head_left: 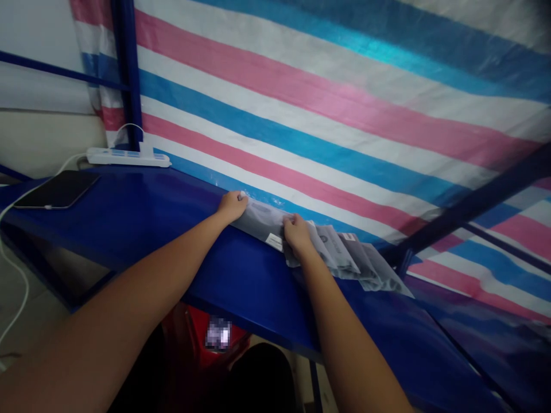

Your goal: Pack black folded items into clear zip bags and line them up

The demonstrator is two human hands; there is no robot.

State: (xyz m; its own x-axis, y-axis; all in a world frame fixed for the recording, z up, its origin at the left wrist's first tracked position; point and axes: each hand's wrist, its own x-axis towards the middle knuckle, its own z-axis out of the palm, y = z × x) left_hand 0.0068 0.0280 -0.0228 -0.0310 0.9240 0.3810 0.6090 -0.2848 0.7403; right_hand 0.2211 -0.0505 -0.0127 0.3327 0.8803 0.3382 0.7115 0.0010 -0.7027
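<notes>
Several grey plastic pouches (344, 258) lie overlapped in a row at the back of a blue table (172, 218), against a striped tarp. My left hand (232, 205) grips the left end of the leftmost grey pouch (260, 221), which bears a white label. My right hand (297, 234) holds the same pouch's right end, where it overlaps the others. Both arms reach forward across the table.
A dark tablet (58, 190) with a white cable lies at the table's left end. A white power strip (129, 156) sits beside a blue metal post (127, 74). The pink, white and blue tarp (327, 103) backs the table. Something red (189, 344) stands under it.
</notes>
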